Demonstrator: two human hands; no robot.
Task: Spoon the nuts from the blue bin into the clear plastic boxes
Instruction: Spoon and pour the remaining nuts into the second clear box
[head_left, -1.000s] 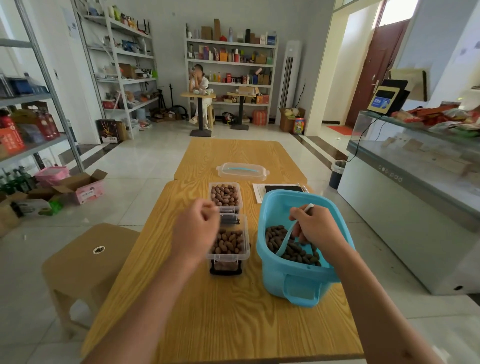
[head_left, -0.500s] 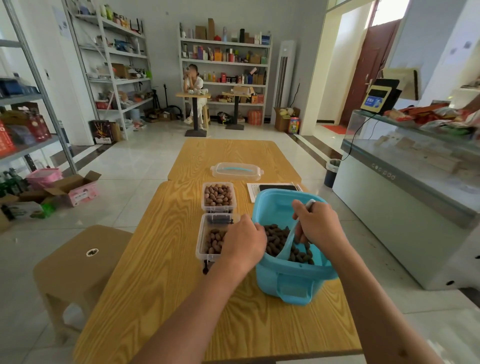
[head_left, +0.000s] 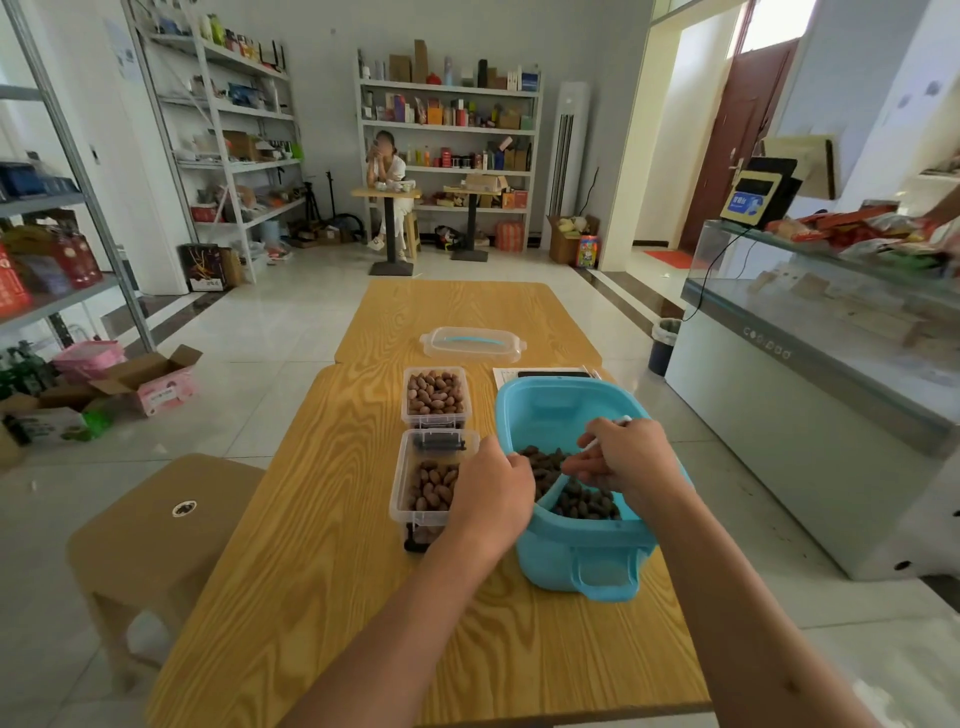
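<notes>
The blue bin (head_left: 571, 558) stands at the right of the wooden table (head_left: 322, 571), with dark brown nuts (head_left: 587, 504) in its bottom. My right hand (head_left: 628, 457) is inside the bin and grips a light blue spoon (head_left: 621, 421), whose bowl is down among the nuts. My left hand (head_left: 493, 491) sits at the bin's left rim with its fingers curled over the edge. Left of the bin, the near clear box (head_left: 423, 488) is partly filled with nuts. Behind it, the far clear box (head_left: 436, 397) is full.
A clear lid (head_left: 470, 343) with a blue handle lies further back on the table. Papers and a dark flat item (head_left: 545, 374) lie behind the bin. A brown stool (head_left: 161, 525) stands left of the table, a glass counter (head_left: 810, 395) to the right. A person sits far off.
My left hand has moved right from above the near box to the bin's left rim. My right hand has pushed the spoon lower into the nuts.
</notes>
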